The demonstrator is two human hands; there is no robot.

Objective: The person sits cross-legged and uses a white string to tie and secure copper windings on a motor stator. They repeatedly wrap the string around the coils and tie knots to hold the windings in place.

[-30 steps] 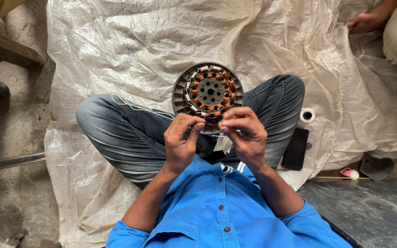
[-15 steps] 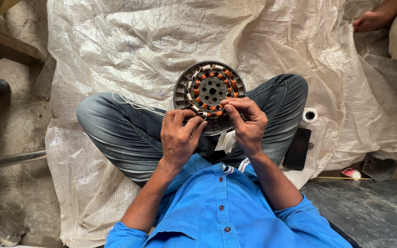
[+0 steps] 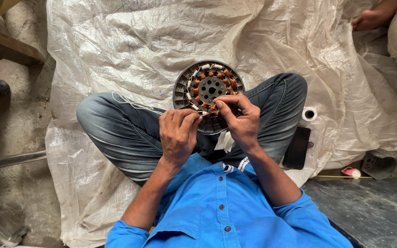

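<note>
While the person sits cross-legged in a blue shirt [image 3: 226,216] and grey jeans [image 3: 125,133], both hands meet at the lap over a round motor stator [image 3: 209,89] that rests tilted between the knees. Left hand [image 3: 178,133] is curled, its grip closed with thumb and fingertips [image 3: 194,118] pinched together at the stator's near rim; whether they hold a strand of wire I cannot tell. Right hand [image 3: 240,117] is likewise closed, its fingertips [image 3: 219,102] pressing on the copper windings [image 3: 207,73] at the near side of the ring. A thin pale cord [image 3: 129,103] trails from the left hand's side across the left knee.

Just right of the right knee lies a black phone [image 3: 297,148], and beyond it a small white tape roll [image 3: 309,114]. All of this sits on a crumpled white plastic sheet [image 3: 138,41] spread on the floor. Lower right, near the sheet's edge, lie a small pink-and-white object [image 3: 351,172] and a dark sandal [image 3: 378,164]. Farthest off, at the upper right corner, another person's bare foot [image 3: 368,19] rests on the sheet, and a wooden plank [image 3: 5,46] shows at the upper left.
</note>
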